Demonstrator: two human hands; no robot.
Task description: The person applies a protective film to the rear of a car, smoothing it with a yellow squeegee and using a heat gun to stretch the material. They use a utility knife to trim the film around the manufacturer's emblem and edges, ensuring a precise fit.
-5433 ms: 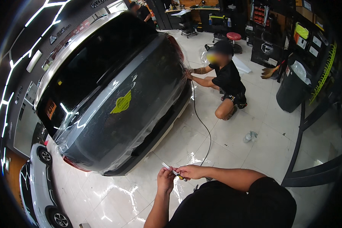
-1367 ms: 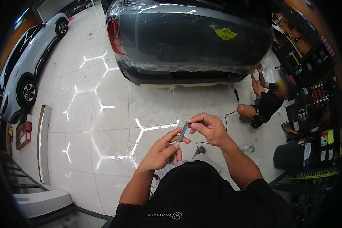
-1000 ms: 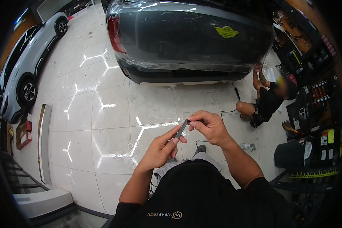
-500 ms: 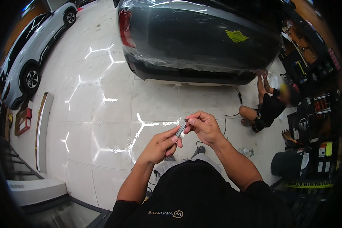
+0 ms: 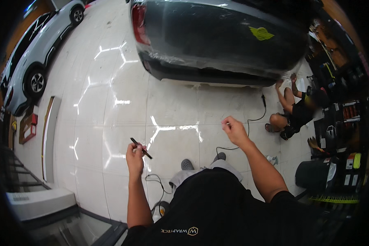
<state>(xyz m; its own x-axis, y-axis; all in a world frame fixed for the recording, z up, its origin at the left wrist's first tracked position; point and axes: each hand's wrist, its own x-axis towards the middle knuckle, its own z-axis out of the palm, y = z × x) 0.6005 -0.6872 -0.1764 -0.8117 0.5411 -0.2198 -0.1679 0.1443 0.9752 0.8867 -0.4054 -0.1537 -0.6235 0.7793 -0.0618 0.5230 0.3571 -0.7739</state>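
Observation:
Held out at the left, my left hand is closed around a slim, dark utility knife. The knife slants across the fingers, with both ends sticking out. My right hand is raised over the floor, well apart from the left. Its fingertips are pinched together, and whatever may be between them is too small to make out. Ahead of both hands stands the rear of a dark car, partly covered in clear film, with a yellow-green emblem on it.
A co-worker crouches by the car's right corner. A black cable runs over the tiled floor, another lies near my feet. A white car and a long white box are at left; a dark bin is at right.
My hands have moved apart. The left has carried the knife down and to the left; the right has let go of the knife's end and moved right. The co-worker's arms have shifted.

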